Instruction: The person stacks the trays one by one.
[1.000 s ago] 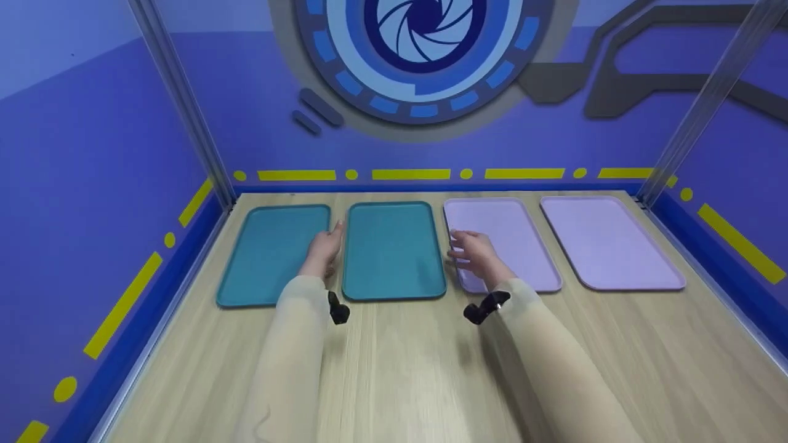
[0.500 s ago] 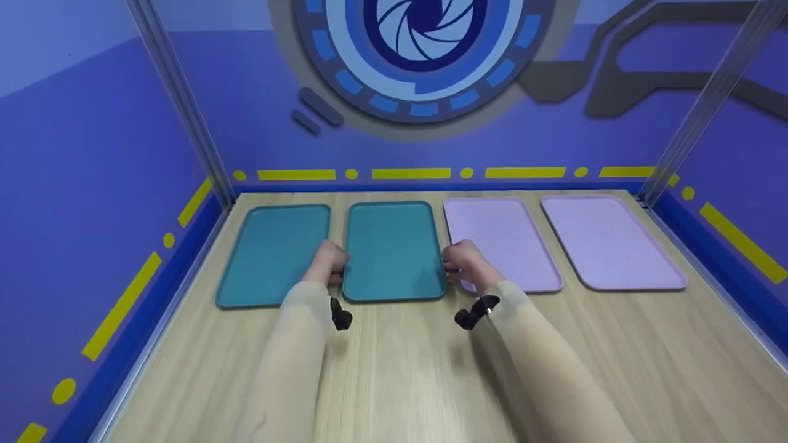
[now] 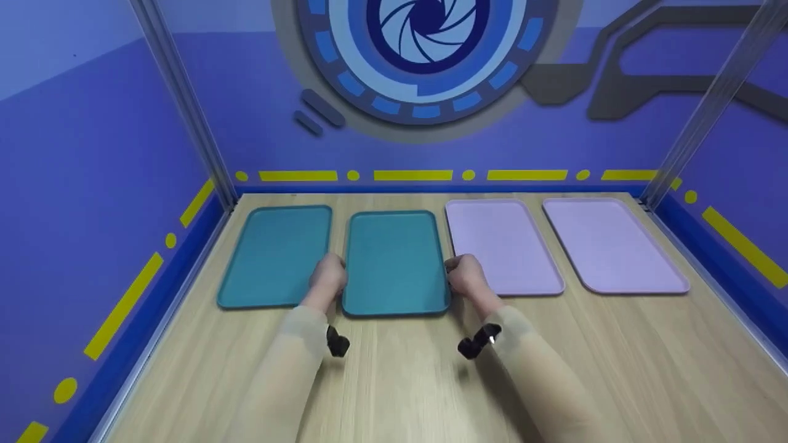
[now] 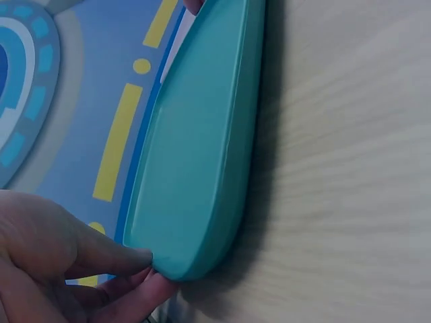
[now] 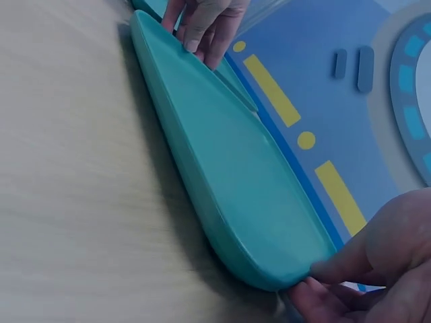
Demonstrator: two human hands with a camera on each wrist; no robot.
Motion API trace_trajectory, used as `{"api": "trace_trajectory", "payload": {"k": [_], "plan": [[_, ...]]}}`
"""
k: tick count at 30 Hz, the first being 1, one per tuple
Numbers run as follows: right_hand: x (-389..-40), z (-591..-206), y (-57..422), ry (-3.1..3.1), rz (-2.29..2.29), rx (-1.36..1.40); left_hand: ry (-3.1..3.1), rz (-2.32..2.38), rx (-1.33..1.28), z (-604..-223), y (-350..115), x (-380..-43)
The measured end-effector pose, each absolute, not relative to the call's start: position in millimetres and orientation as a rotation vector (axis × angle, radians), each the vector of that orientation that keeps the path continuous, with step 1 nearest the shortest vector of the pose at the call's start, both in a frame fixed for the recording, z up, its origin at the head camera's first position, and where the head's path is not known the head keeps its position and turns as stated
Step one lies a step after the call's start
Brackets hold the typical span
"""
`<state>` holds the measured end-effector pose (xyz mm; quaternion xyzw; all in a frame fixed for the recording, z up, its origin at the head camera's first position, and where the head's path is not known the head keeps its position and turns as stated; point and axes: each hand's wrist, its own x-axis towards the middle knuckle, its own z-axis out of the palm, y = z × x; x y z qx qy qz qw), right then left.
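A blue panelled wall (image 3: 277,141) stands behind; head view: the teal, round-cornered rectangular tray (image 3: 397,264), second from left, is between my left hand (image 3: 328,275) and right hand (image 3: 467,275), long axis pointing away from me, neither nearer. Left-wrist view: I pinch one long side. Right-wrist view: the other.

My head view is bright; in my dimmer wrist views, the teal tray (image 4: 188,148) shadows the wooden tabletop (image 4: 350,168).
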<state>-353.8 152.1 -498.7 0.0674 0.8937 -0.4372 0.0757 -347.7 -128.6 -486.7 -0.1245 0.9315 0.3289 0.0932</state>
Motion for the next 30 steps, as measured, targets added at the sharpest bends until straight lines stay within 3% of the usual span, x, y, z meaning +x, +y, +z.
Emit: {"api": "trace_trajectory", "payload": {"k": [12, 30], "plan": [[-309.2, -521.1, 154.6, 2.874, -1.329, 0.084, 2.853, 1.082, -0.201, -503.4, -136.7, -305.3], [-300.0, -519.8, 170.4, 2.56, -1.602, 0.161, 2.336, 1.656, -0.192, -514.7, -159.1, -280.0]]}}
